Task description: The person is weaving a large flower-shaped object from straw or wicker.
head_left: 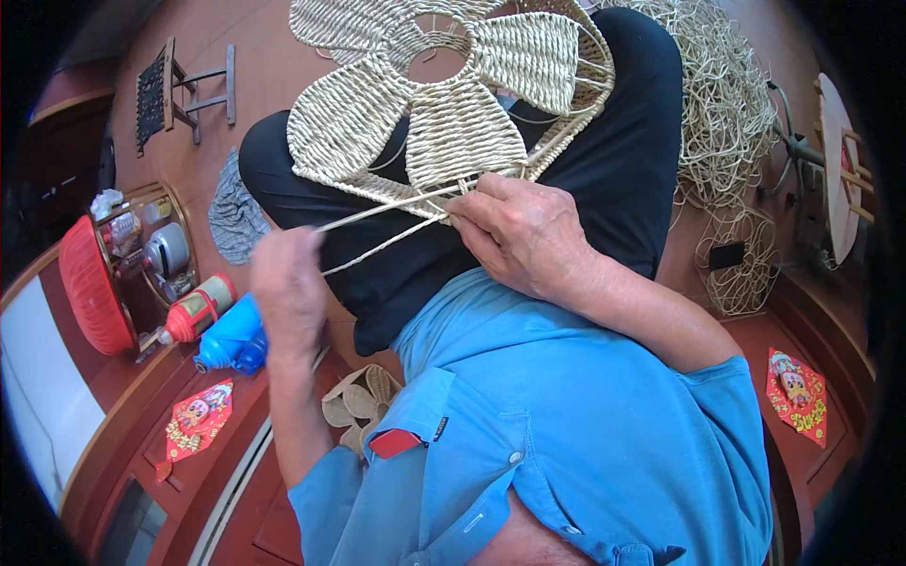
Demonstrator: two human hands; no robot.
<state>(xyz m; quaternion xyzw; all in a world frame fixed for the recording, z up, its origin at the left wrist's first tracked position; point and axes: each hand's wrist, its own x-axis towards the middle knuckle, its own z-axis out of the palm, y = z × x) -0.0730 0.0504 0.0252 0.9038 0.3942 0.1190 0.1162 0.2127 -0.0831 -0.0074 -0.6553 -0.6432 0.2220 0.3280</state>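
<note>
A pale woven straw piece [467,132] with flower-like petals and a round central opening rests across my lap. Its near edge sits under my right hand [528,226], whose thumb and fingers pinch the rim below the lowest petal. From that spot two lengths of straw cord [387,243] stretch leftward to my left hand [288,288]. The left hand is smeared by motion, but its fingers look closed around the cord. One strand pulls straight, the other runs lower. The exact crossing of the cord at the rim is hidden behind my right fingers.
A large heap of loose straw cord [713,104] lies on the floor at the right. At the left are a wooden stool [184,90], a grey cloth [236,212], a red basin [92,288], and red and blue flasks [231,335]. Another woven piece [359,406] lies by my left arm.
</note>
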